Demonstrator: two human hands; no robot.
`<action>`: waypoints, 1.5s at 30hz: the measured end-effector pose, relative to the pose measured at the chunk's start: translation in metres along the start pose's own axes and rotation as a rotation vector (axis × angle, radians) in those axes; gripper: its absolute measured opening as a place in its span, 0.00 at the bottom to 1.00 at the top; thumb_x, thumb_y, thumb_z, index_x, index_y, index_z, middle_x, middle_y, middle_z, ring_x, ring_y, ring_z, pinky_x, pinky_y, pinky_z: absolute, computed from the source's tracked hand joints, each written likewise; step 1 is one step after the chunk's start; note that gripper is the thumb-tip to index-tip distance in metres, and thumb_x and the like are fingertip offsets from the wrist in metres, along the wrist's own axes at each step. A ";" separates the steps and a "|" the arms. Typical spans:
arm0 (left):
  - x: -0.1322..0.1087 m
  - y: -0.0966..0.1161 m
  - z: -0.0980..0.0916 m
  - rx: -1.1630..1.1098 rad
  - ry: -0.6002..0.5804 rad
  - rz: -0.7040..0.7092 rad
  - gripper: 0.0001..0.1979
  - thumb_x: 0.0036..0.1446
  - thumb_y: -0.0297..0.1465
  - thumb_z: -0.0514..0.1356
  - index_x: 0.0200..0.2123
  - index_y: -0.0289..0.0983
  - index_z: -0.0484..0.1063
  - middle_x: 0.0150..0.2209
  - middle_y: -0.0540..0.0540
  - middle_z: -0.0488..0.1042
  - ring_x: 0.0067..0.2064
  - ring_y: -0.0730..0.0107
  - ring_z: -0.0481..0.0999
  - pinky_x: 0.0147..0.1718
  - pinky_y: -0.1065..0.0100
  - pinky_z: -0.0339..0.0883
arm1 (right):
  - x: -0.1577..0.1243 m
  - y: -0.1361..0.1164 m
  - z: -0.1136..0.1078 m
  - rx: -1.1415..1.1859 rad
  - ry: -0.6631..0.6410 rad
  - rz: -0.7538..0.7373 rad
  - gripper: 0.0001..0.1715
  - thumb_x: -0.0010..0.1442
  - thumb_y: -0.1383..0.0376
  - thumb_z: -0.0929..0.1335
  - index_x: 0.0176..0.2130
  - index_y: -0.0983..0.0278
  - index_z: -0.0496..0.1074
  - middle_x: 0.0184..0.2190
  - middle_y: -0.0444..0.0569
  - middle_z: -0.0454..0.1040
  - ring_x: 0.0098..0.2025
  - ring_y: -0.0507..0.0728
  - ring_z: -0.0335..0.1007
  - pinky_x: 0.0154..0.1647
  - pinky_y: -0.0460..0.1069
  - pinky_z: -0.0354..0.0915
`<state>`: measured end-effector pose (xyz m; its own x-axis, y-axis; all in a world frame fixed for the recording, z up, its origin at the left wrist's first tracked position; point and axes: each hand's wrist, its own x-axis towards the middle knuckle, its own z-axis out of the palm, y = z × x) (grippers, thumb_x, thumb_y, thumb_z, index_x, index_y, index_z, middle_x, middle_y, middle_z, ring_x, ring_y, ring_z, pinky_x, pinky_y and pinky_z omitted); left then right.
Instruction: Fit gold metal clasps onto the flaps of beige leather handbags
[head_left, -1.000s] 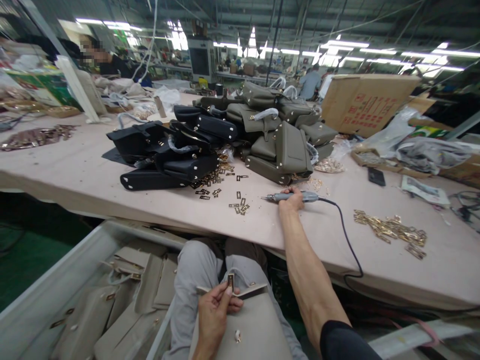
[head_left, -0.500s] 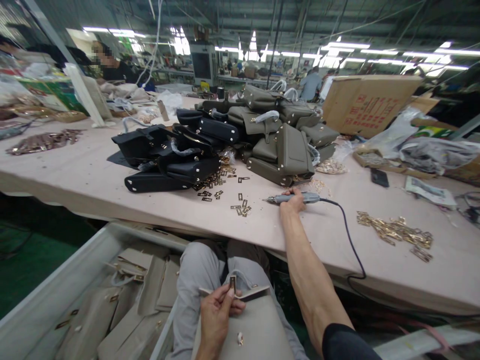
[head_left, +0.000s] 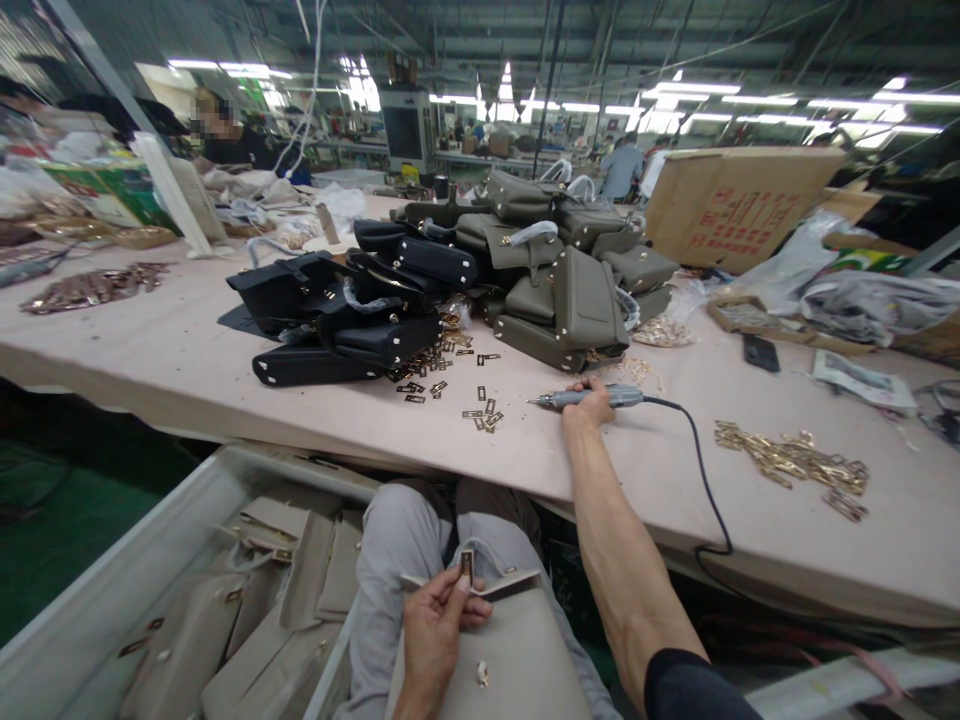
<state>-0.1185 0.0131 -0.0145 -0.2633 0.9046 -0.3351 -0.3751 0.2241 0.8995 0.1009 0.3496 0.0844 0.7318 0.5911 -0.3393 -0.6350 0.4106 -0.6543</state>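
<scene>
A beige handbag (head_left: 517, 650) lies across my lap, its flap edge raised near my knees. My left hand (head_left: 439, 622) pinches a small rectangular metal plate (head_left: 467, 565) between thumb and fingers at that edge. Out on the table, my right hand (head_left: 591, 403) is wrapped round a grey electric screwdriver (head_left: 624, 396), whose tip points left and whose cord trails right. Left of the tip lie several loose metal plates (head_left: 491, 408). A small twist-lock fitting (head_left: 483, 674) shows on the bag's front.
Black handbags (head_left: 337, 320) and olive handbags (head_left: 562, 305) are heaped mid-table. A bin (head_left: 135, 545) of beige bags stands at my left. Gold metal parts (head_left: 795, 458), a phone (head_left: 761, 353) and a cardboard box (head_left: 739, 210) are on the right. A person (head_left: 232, 140) sits at the far left.
Almost nothing differs. The whole view has shifted very slightly, while both hands keep their holds on the metal plate and the screwdriver.
</scene>
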 end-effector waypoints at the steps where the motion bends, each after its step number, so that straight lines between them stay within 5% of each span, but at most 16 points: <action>1: 0.000 0.000 0.000 0.002 -0.001 -0.001 0.33 0.44 0.52 0.75 0.41 0.29 0.80 0.34 0.34 0.83 0.25 0.56 0.82 0.23 0.65 0.79 | 0.000 0.000 0.000 0.001 0.003 0.000 0.17 0.55 0.73 0.68 0.33 0.59 0.54 0.24 0.38 0.67 0.19 0.48 0.62 0.15 0.43 0.65; 29: -0.001 0.000 0.000 0.013 0.005 -0.003 0.32 0.45 0.51 0.75 0.41 0.28 0.81 0.34 0.34 0.83 0.26 0.56 0.83 0.24 0.65 0.79 | -0.009 -0.008 0.002 0.011 0.008 -0.003 0.18 0.55 0.75 0.67 0.32 0.59 0.53 0.23 0.36 0.65 0.18 0.48 0.60 0.15 0.43 0.64; 36: 0.004 0.007 0.010 -0.007 -0.005 -0.002 0.29 0.51 0.47 0.72 0.43 0.26 0.79 0.36 0.33 0.83 0.29 0.56 0.84 0.28 0.65 0.81 | -0.044 -0.051 -0.007 0.002 -0.174 0.045 0.10 0.58 0.73 0.66 0.31 0.63 0.59 0.25 0.40 0.64 0.21 0.47 0.61 0.21 0.43 0.68; 41: 0.000 0.016 0.014 -0.077 -0.079 -0.013 0.24 0.55 0.42 0.68 0.44 0.25 0.79 0.39 0.32 0.82 0.33 0.55 0.85 0.32 0.66 0.81 | -0.087 -0.082 -0.046 -0.023 -0.522 0.079 0.08 0.62 0.70 0.64 0.30 0.64 0.62 0.29 0.41 0.62 0.22 0.45 0.60 0.25 0.42 0.68; 45: 0.001 0.014 0.013 -0.112 -0.050 -0.043 0.21 0.55 0.38 0.67 0.43 0.25 0.78 0.39 0.32 0.82 0.33 0.55 0.85 0.31 0.67 0.81 | -0.140 -0.086 -0.087 -0.133 -0.657 0.167 0.07 0.59 0.69 0.67 0.31 0.63 0.64 0.30 0.42 0.63 0.24 0.46 0.60 0.26 0.44 0.68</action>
<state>-0.1120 0.0214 0.0012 -0.2009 0.9127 -0.3558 -0.4827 0.2238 0.8467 0.0750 0.1714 0.1297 0.2982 0.9545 0.0094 -0.6599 0.2133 -0.7204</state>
